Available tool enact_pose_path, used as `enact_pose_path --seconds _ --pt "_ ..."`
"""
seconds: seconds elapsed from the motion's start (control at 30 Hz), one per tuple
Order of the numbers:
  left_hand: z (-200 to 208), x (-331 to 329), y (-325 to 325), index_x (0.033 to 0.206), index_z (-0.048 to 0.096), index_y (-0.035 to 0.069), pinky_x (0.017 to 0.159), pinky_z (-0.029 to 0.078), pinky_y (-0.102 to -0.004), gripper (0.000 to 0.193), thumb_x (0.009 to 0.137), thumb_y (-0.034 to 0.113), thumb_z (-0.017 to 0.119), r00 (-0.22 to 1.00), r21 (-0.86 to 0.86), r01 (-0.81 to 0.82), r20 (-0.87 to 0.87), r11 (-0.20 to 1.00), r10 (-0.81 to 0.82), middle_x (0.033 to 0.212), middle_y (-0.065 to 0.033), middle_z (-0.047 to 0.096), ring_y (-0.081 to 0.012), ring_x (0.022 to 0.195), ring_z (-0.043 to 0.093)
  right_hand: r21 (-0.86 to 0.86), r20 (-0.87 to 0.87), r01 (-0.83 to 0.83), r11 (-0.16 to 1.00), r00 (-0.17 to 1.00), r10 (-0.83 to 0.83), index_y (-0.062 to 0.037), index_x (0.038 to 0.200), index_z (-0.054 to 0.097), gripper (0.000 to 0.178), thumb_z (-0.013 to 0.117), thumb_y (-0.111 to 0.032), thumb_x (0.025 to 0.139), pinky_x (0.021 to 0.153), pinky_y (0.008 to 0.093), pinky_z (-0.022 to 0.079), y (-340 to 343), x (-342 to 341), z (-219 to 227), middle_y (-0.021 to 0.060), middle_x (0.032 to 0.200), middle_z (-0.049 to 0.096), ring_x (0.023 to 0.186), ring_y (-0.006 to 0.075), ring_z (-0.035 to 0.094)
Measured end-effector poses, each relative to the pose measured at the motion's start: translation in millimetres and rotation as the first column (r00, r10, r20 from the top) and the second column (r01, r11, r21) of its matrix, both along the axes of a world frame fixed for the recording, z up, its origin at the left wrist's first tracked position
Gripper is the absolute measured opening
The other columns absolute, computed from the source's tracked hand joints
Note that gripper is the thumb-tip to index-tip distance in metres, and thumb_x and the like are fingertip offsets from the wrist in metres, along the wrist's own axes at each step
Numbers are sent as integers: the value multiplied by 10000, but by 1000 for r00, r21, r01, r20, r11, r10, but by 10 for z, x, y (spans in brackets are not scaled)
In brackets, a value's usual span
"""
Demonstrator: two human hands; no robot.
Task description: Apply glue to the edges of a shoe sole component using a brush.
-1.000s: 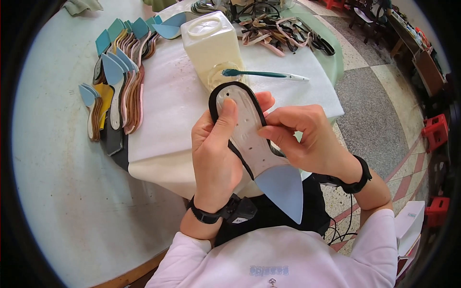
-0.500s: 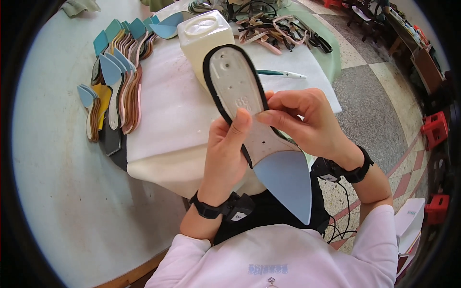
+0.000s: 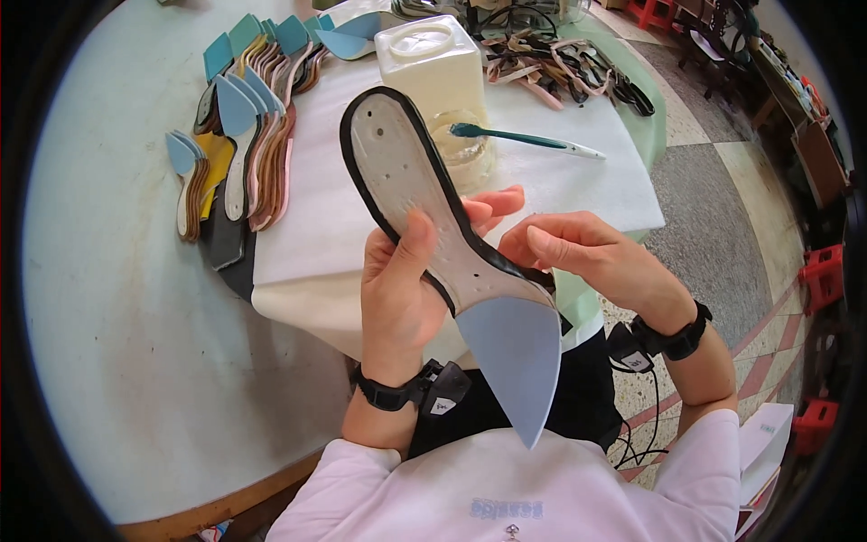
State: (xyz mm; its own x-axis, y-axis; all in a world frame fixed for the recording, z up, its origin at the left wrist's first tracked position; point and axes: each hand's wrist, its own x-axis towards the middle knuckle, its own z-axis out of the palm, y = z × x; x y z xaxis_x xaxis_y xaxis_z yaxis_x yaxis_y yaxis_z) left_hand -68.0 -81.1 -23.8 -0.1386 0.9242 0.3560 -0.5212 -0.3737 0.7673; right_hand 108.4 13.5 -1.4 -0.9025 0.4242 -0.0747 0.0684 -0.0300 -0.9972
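Note:
My left hand (image 3: pixel 397 294) is closed around the narrow middle of a shoe insole (image 3: pixel 397 167), thumb on its pale face and fingers behind. The rounded heel end points up and away; the pointed toe, covered in light blue (image 3: pixel 513 352), hangs toward my lap. Black edging (image 3: pixel 440 172) runs round the heel and along both sides. Beside the right edge, near the toe part, my right hand (image 3: pixel 582 257) is pinched, seemingly on the black strip there; its fingertips are partly hidden. A dark strip end (image 3: pixel 566 324) shows just below.
Behind the insole stand a whitish plastic container (image 3: pixel 433 68) and a glue jar (image 3: pixel 470 163), with a green-and-white brush (image 3: pixel 533 141) lying across it. Stacked insoles (image 3: pixel 239 117) lie at the left, strip scraps (image 3: pixel 569 68) at the back right. Red stools (image 3: pixel 820 278) stand on the floor.
The insole has shifted left and toward me. My right hand has come off its face and moved down and right along the edge. The glue jar and brush head now show.

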Motion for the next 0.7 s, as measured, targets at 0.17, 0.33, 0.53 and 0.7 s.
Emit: enact_pose_path --seconds 0.17,0.33,0.53,0.7 --pt "-24 -18 -20 1044 584 -11 1037 281 -556 445 951 395 426 999 88 35 -11 995 -35 1116 -262 586 -453 1192 443 -311 -4 14 950 1000 -16 -56 950 586 203 529 -250 940 612 189 387 -24 -12 23 -27 817 560 690 35 480" --pt "-28 0 -31 1033 582 -13 1021 294 -568 448 950 398 425 998 115 -26 -61 993 34 1088 -262 598 -449 1126 502 -469 39 54 881 998 -41 -90 865 552 85 605 -151 890 446 161 251 -35 30 112 -74 730 514 541 -9 364" --pt "-39 2 -68 1017 581 -14 997 323 -565 452 944 408 436 986 137 -122 -96 983 136 1057 -266 609 -440 1055 554 -440 116 114 891 991 -69 -89 798 524 123 618 -112 874 414 173 155 -98 7 182 -90 638 445 476 -17 266" --pt "-57 -29 -61 1012 579 -17 990 328 -567 462 938 418 442 970 168 -155 -163 974 182 1045 -268 613 -434 1023 575 -426 125 90 900 991 -40 -90 774 531 132 614 -112 875 405 177 164 -55 17 174 -88 639 463 474 -15 281"
